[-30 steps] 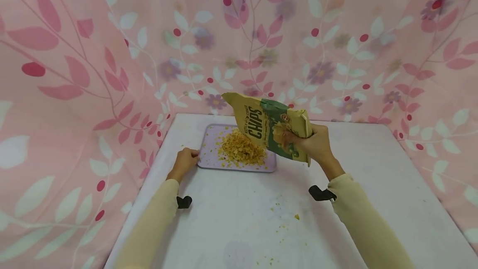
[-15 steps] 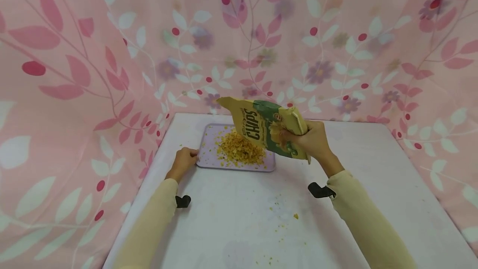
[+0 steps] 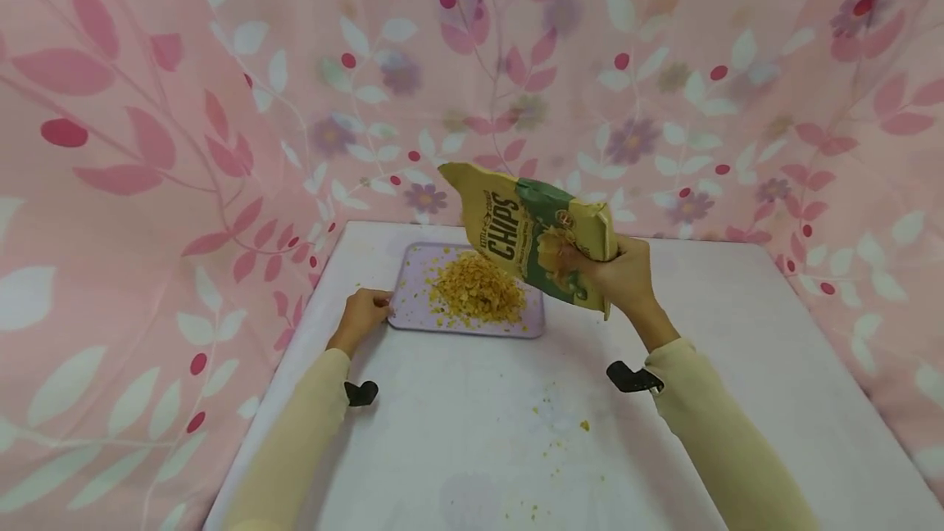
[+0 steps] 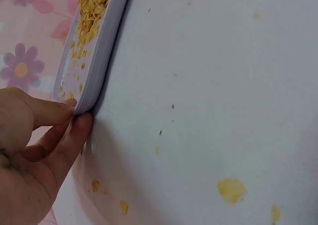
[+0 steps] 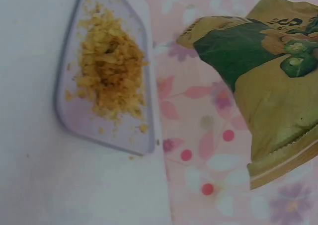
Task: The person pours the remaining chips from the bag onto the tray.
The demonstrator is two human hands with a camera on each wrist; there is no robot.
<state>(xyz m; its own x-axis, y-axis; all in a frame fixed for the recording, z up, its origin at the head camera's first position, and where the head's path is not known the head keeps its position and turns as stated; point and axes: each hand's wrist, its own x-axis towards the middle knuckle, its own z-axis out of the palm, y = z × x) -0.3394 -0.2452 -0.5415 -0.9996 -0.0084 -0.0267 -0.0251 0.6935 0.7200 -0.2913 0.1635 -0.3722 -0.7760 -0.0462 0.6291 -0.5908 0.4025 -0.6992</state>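
A lilac tray [image 3: 409, 322] lies near the back of the table, with a heap of crushed chips [image 3: 475, 289] on it. My left hand [image 3: 361, 316] pinches the tray's near left corner, thumb on the rim and fingertips at its side in the left wrist view. Above the tray's right part, my right hand [image 3: 627, 273] grips a yellow and green chip bag [image 3: 509, 224] by its bottom end. The bag is tilted, its other end pointing up and left. In the right wrist view the chip bag [image 5: 273, 96] hangs apart from the tray, and the right hand is out of sight.
Loose crumbs [image 3: 585, 425] are scattered on the white tabletop [image 3: 442, 416] in front of the tray. More chip bits [image 4: 231, 190] lie near the left hand. A pink floral curtain [image 3: 516, 64] encloses the table at the back and both sides.
The chip bag dipped slightly to the left, then rose again and is now a little higher than before. The left hand has stayed at the tray's corner, and the heap looks the same.
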